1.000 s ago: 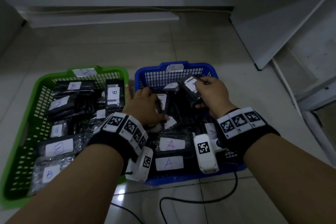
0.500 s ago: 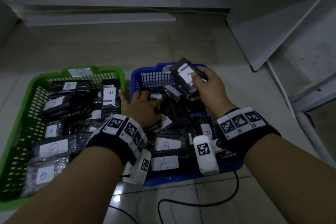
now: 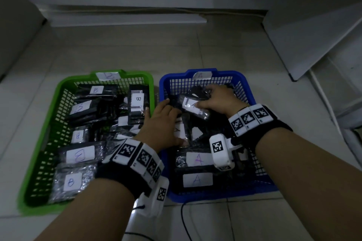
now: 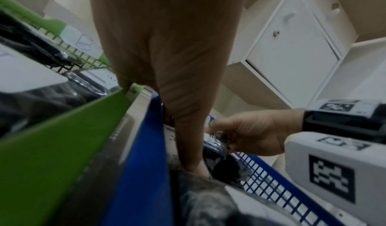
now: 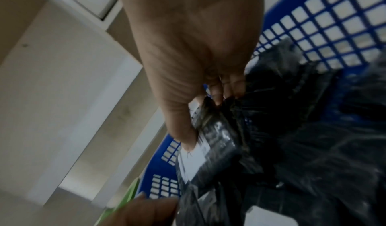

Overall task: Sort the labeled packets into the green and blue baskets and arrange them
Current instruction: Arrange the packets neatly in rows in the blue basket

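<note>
A green basket (image 3: pixel 64 88) tagged B on the left holds several black packets with B labels. Beside it, a blue basket (image 3: pixel 242 84) tagged A holds several A packets. My right hand (image 3: pixel 219 98) grips a black packet with an A label (image 3: pixel 191 104) low over the far half of the blue basket; the right wrist view shows thumb and fingers pinching this A packet (image 5: pixel 217 140). My left hand (image 3: pixel 162 123) lies flat on packets at the blue basket's left side, fingers spread, its fingertips close to the held packet. What is under its palm is hidden.
Both baskets stand on a pale tiled floor. A white board (image 3: pixel 305 35) leans at the right under a white cabinet (image 4: pixel 292 51). A white plank (image 3: pixel 127 19) lies along the back wall. A black cable (image 3: pixel 184 219) runs across the floor near the blue basket's front edge.
My right hand had lifted the A packet above the blue basket's far rim; now it has brought it down and leftward into the basket. The left hand has stayed on the packets.
</note>
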Tool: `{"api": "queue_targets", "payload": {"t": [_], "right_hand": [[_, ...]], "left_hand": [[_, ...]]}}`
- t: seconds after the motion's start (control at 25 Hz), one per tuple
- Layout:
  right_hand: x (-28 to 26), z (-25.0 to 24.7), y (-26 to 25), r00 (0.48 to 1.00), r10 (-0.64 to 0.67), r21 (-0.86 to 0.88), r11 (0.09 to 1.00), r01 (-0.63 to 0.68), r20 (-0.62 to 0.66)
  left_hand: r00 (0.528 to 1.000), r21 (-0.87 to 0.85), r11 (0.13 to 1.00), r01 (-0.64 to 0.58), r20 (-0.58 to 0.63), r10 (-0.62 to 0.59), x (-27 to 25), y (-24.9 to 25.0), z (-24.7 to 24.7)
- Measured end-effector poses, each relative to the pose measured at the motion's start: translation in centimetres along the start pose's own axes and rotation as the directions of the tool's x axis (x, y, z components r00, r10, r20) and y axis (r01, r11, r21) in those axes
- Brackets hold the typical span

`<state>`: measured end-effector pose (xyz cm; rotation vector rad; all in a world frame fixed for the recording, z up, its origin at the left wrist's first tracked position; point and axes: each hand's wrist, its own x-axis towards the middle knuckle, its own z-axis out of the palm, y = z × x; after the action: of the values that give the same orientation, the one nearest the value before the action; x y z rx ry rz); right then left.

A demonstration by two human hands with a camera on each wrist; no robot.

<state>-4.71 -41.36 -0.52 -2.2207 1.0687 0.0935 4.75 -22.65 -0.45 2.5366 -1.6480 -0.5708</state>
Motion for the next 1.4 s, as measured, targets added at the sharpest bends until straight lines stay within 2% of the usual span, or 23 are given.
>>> {"api": "queue_targets", "payload": {"t": [0.16,0.28,0.36,0.44,0.48,0.56,0.6,0.64,0.72,0.8,0.84,0.92,1.0,1.04,1.2,1.32,1.4], "right_hand": [[0.1,0.2,-1.1,0.998,-0.046,0.080,0.996,0.043,0.046],[0.4,-0.7,-2.1,0.998,-0.060,0.345,0.937,0.047,0.028],[1.0,-0.9,-2.6,0.990,-0.056,0.465,0.885,-0.012,0.132],[1.4,-0.3,-2.9,0.967,-0.068,0.494,0.867,-0.065,0.245],[1.7,0.2,-2.9,0.975,-0.054,0.494,0.867,-0.062,0.218],[2.6,0.9,-2.3,0.999,0.033,0.479,0.877,-0.044,0.031],[2.7,1.0,-2.1,0.995,0.085,0.487,0.872,-0.049,-0.052],[2.4,1.0,-2.2,0.988,0.132,0.519,0.852,-0.072,-0.081],[2.1,1.2,-2.1,0.990,0.139,0.581,0.806,-0.109,-0.007],[1.7,1.4,-1.9,0.998,0.047,0.507,0.860,-0.058,0.034],[1.7,1.7,-1.8,1.000,0.010,0.399,0.917,-0.012,0.006],[2.0,2.2,-1.6,0.990,-0.024,0.178,0.983,0.048,-0.136],[2.1,2.2,-1.7,0.970,-0.040,0.106,0.992,0.067,-0.240],[2.1,1.9,-1.6,0.967,-0.056,0.073,0.994,0.077,-0.250],[1.3,1.2,-1.9,0.964,-0.165,-0.091,0.985,0.149,-0.208],[0.9,1.5,-2.1,0.955,-0.255,-0.081,0.966,0.246,-0.148],[0.7,1.0,-1.8,0.970,-0.228,-0.012,0.974,0.228,-0.088]], "left_hand": [[1.000,-0.060,0.998,-0.020,-0.002,0.019,0.0,-0.2,-0.1],[0.999,-0.068,0.997,-0.043,0.025,0.045,0.0,-0.7,-0.3],[0.998,-0.070,0.996,-0.055,0.040,0.058,-0.1,-0.9,-0.4],[0.997,-0.083,0.995,-0.060,0.038,0.064,-0.1,-1.0,-0.4],[0.997,-0.088,0.994,-0.062,0.035,0.066,-0.1,-1.0,-0.4],[0.997,-0.093,0.993,-0.068,0.035,0.072,-0.1,-1.1,-0.3],[0.997,-0.096,0.993,-0.071,0.034,0.074,-0.1,-1.2,-0.3],[0.996,-0.097,0.992,-0.074,0.032,0.078,-0.1,-1.3,-0.3],[0.996,-0.097,0.993,-0.072,0.038,0.076,0.0,-1.3,-0.3],[0.997,-0.094,0.994,-0.064,0.042,0.068,0.1,-1.3,-0.3],[0.997,-0.093,0.994,-0.061,0.044,0.065,0.1,-1.2,-0.2],[0.997,-0.095,0.994,-0.059,0.042,0.063,0.1,-1.2,-0.1],[0.997,-0.099,0.994,-0.055,0.043,0.060,0.1,-1.3,-0.1],[0.997,-0.098,0.994,-0.056,0.045,0.061,0.1,-1.4,-0.1],[0.996,-0.093,0.994,-0.064,0.050,0.069,0.2,-1.6,-0.1],[0.996,-0.086,0.994,-0.073,0.053,0.078,0.3,-1.7,0.1],[0.994,-0.084,0.993,-0.082,0.059,0.087,0.3,-1.7,0.0]]}}
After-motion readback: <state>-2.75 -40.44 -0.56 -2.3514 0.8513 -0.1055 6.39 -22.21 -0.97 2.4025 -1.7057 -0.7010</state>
